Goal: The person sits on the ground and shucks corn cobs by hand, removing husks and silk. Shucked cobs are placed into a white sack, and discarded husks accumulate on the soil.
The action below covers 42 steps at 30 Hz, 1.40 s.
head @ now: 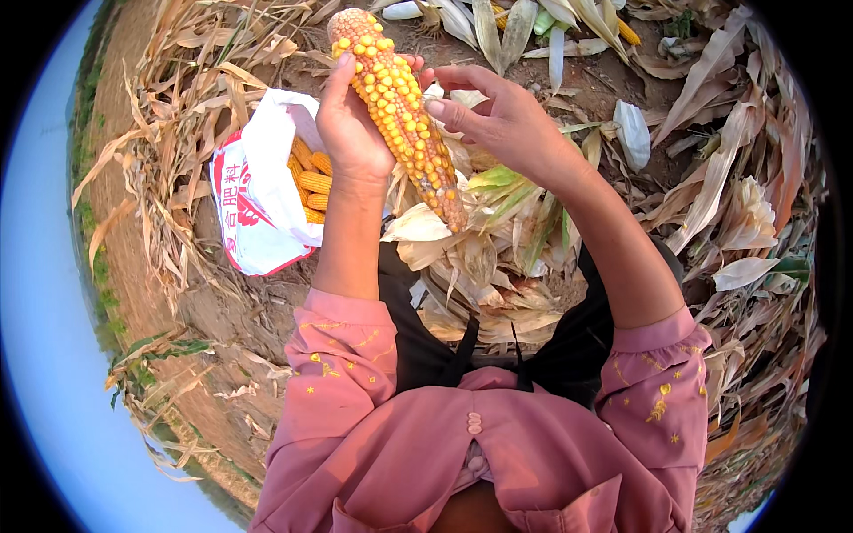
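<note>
A husked corn cob (pixel 404 120) with sparse, uneven yellow kernels lies slantwise across my left hand (pixel 356 123). The left thumb presses on its near side, and fingertips show past the far edge. Bare patches without full kernels cover its upper end and narrow tip. My right hand (pixel 503 120) is at the cob's right side, fingers spread and curved. Its thumb tip is at the cob's edge; whether it touches cannot be told. Left of the hands stands a white and red woven sack (pixel 260 186), its mouth rolled back, with several husked yellow cobs (pixel 313 181) inside.
Loose corn husks (pixel 480 260) are heaped between my black-trousered legs. Dry corn stalks and leaves (pixel 726 166) cover the ground at right, with more stalks (pixel 173 133) at left. Another yellow cob (pixel 628 32) lies among husks at the top. Bare soil (pixel 233 320) shows beside the sack.
</note>
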Motion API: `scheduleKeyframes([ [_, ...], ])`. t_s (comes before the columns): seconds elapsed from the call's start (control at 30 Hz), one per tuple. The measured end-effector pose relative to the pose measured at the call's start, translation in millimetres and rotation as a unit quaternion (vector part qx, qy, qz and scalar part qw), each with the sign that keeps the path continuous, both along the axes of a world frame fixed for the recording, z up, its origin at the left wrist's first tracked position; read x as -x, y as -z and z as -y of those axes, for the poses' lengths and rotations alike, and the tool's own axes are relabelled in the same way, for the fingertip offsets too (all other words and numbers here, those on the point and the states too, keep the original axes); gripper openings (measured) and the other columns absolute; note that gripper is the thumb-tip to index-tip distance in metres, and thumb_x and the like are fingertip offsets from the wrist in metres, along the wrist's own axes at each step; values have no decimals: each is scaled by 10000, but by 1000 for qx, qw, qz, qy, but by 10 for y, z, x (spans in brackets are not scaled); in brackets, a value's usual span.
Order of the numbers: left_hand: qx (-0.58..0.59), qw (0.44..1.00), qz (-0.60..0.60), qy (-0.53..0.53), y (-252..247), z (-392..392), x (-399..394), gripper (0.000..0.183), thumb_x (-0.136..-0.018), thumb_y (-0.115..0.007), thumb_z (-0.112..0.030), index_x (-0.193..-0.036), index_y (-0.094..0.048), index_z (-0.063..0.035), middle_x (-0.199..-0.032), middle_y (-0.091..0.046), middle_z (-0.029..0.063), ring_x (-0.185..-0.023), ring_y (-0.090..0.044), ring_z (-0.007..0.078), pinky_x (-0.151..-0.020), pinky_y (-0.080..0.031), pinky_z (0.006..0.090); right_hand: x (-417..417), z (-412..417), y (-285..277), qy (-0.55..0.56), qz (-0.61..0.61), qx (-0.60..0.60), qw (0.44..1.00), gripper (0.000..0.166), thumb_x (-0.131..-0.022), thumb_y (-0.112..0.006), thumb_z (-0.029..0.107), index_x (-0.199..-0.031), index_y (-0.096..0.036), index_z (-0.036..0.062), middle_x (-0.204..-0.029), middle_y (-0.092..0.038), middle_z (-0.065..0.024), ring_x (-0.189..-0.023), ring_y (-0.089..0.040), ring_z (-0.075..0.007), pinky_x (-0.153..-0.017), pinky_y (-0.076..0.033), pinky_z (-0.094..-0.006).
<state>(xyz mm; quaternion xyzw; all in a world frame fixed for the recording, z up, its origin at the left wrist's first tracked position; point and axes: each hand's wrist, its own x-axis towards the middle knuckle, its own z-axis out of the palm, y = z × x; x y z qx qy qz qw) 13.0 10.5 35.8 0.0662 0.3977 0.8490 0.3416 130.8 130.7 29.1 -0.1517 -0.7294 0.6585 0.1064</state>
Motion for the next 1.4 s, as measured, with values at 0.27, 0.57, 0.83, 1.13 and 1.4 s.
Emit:
scheduleKeyframes([
  [0.27,33,999,-16,27,-14,-34,-65,447,-910,-396,-341,-1124,-478,43,-1005,-572,264,-977,-569,405,-879,-464,487,-27,24,-57,18,1,-38,999,252,-805,-684,256,-858,-653,12,-668,-628,-42,-612,-586,-108,-599,-480,-264],
  [0.57,-58,998,12,21,36,11,47,455,-906,-407,-320,-1086,-498,88,-986,-570,244,-953,-565,357,-951,-418,519,-63,-246,-24,120,18,-131,984,231,-817,-655,262,-818,-646,31,-658,-633,-49,-576,-582,-139,-544,-451,-295],
  [0.83,-86,996,34,13,13,52,89,476,-897,-427,-332,-1095,-495,96,-1010,-565,229,-979,-554,348,-985,-387,531,-157,-323,93,67,58,-280,956,291,-829,-632,298,-883,-653,13,-782,-664,-113,-710,-646,-222,-634,-492,-344],
  [1.13,-58,998,5,-17,30,61,111,445,-898,-430,-328,-1072,-496,77,-993,-568,226,-962,-558,338,-959,-406,518,-92,-55,-130,-94,67,-51,992,227,-839,-675,226,-892,-639,8,-758,-623,-7,-689,-544,-51,-623,-453,-208],
  [1.4,-12,998,-27,-57,-9,14,26,400,-908,-426,-314,-1085,-488,40,-989,-576,220,-958,-568,332,-933,-432,501,-91,11,-54,-56,50,-126,989,243,-778,-669,291,-828,-668,53,-737,-676,-72,-672,-652,-205,-657,-511,-317],
])
